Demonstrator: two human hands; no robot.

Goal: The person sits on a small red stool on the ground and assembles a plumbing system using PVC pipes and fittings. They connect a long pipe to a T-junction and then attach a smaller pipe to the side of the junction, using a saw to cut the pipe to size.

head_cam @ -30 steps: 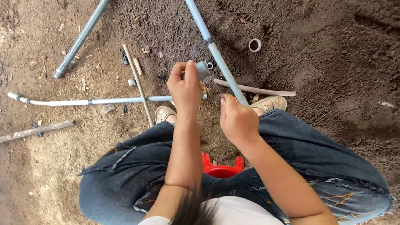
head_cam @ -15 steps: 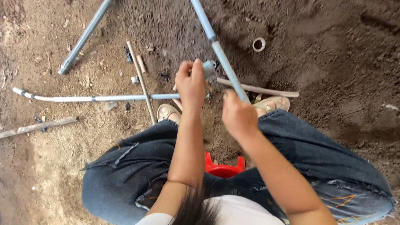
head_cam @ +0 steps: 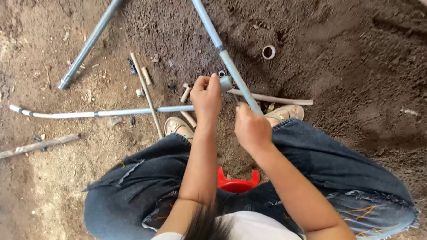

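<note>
I sit on a red stool (head_cam: 238,183) over bare dirt, knees apart in blue jeans. My left hand (head_cam: 205,99) grips a small grey pipe fitting (head_cam: 224,82) at the near end of a long grey pipe (head_cam: 212,36) that runs away up the frame. My right hand (head_cam: 251,127) is closed around the lower end of that same pipe, just right of the left hand. A second grey pipe (head_cam: 98,113) lies across the ground to the left, reaching toward my left hand.
Another grey pipe (head_cam: 95,35) lies diagonally at upper left. Thin sticks (head_cam: 146,93) and short pipe offcuts are scattered near my sandalled feet (head_cam: 177,125). A white pipe ring (head_cam: 269,52) lies on dark soil. A wooden stick (head_cam: 30,148) lies at left.
Both hands stay on the pipe and fitting; my left hand has shifted slightly on the fitting. The view has drifted a little.
</note>
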